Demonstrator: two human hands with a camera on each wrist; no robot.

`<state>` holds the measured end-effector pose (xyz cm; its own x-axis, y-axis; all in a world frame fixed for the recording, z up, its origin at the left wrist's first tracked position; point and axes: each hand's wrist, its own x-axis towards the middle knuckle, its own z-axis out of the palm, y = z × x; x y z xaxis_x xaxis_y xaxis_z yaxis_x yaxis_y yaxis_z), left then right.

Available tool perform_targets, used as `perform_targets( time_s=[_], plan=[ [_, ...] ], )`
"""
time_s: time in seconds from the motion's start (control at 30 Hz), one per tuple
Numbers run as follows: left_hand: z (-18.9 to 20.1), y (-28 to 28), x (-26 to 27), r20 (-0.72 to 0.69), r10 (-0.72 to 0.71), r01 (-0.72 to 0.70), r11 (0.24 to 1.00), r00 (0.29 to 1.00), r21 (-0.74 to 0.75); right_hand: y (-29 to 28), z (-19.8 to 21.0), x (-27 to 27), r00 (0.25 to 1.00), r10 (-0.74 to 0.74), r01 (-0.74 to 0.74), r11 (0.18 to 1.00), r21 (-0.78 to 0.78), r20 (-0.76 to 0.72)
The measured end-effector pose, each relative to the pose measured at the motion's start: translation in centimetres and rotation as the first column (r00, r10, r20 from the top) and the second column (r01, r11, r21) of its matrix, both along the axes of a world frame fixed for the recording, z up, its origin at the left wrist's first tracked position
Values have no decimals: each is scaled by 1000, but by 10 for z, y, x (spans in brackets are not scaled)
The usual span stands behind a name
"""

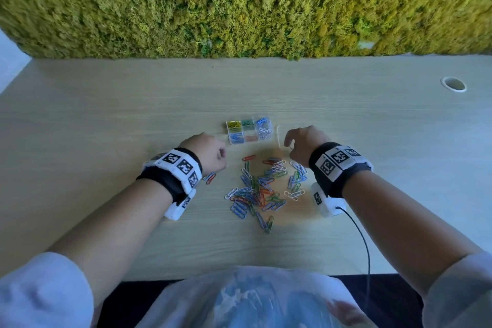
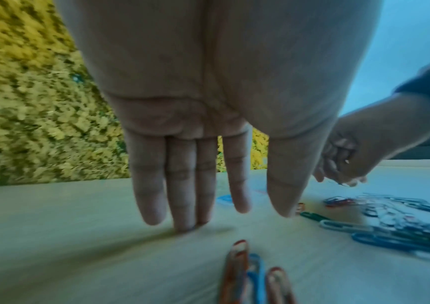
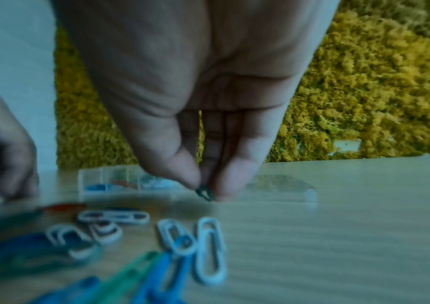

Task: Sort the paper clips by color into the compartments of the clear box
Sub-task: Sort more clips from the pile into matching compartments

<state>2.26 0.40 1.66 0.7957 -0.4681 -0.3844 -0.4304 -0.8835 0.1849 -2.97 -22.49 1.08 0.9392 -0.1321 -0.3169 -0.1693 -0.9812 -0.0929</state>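
Note:
The clear compartment box (image 1: pixel 249 132) sits mid-table, holding yellow, green, blue, white and red clips. A mixed pile of coloured paper clips (image 1: pixel 261 189) lies in front of it. My right hand (image 1: pixel 292 149) hovers right of the box, above the pile's right edge. In the right wrist view this right hand (image 3: pixel 206 189) pinches a dark green clip (image 3: pixel 205 193) between thumb and fingertip, in front of the box (image 3: pixel 128 183). My left hand (image 1: pixel 213 154) is left of the pile; the left hand's (image 2: pixel 234 216) fingers are straight, their tips touching the table, holding nothing.
The box's clear lid (image 1: pixel 279 137) lies just right of the box. A few red and blue clips (image 1: pixel 210 177) lie apart by my left wrist. A moss wall (image 1: pixel 239 8) backs the table. A cable hole (image 1: pixel 453 84) is at the far right.

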Motion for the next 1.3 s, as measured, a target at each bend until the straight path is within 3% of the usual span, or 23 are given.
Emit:
perform_targets(
  time_s=[0.07,0.1,0.17,0.2,0.23,0.27,0.37,0.47,0.63,0.73,0.87,0.97,1.0,1.03,1.1,1.13,1.2,1.27,1.3],
  plan=[
    [-3,-14,-6,45,-13,13,1000,999,10,-2,2,-2,990,-130,115,973,200,62],
    [-5,-22,-8,66,-20,19,1000,998,20,-2,1,-4,972,-228,191,914,358,64],
    [-8,-37,-12,79,-36,30,997,996,76,-2,4,-9,893,-444,368,631,682,-71],
    [-9,-44,-13,78,-44,36,993,996,108,-3,5,-11,855,-499,419,503,756,-141],
    [-10,-49,-13,83,-50,39,991,995,130,-5,6,-13,840,-515,437,460,773,-169],
    [-10,-54,-14,90,-51,38,989,995,145,-6,5,-15,848,-504,438,499,748,-160],
    [-8,-61,-16,98,-45,29,986,994,162,-9,3,-24,936,-351,308,806,505,-9],
    [-7,-64,-16,106,-36,18,986,994,168,-9,-3,-32,979,-204,199,937,287,-13],
    [-7,-65,-18,93,11,-24,989,996,144,-1,-12,-35,983,-160,159,987,-14,-96],
    [-8,-64,-18,27,47,-49,993,999,106,2,-15,-35,983,-154,147,987,-67,-103],
    [-9,-61,-15,-61,82,-78,995,995,68,-1,-10,-38,977,-170,169,985,-22,-131],
    [-11,-57,-13,-100,85,-85,996,991,6,-11,-7,-41,963,-241,261,945,196,-118],
    [-11,-54,-12,-110,83,-88,995,990,-39,-14,-7,-43,950,-288,311,889,335,-118],
    [-11,-52,-12,-129,92,-105,990,987,-96,-17,-7,-45,928,-345,367,777,512,-141],
    [-12,-49,-13,-189,144,-188,953,971,-238,-22,-6,-51,869,-435,418,388,821,-236],
    [-13,-47,-13,-266,179,-263,909,947,-324,-23,-5,-53,845,-448,405,183,896,-291],
    [-13,-46,-16,-551,191,-504,706,812,-498,-23,-3,-57,812,-444,365,-122,923,-379],
    [-14,-46,-19,-763,103,-713,454,638,-534,-21,-4,-57,785,-422,341,-316,886,-453],
    [-15,-46,-19,-809,71,-766,378,583,-519,-20,-5,-56,777,-403,344,-373,862,-484]
  ],
)
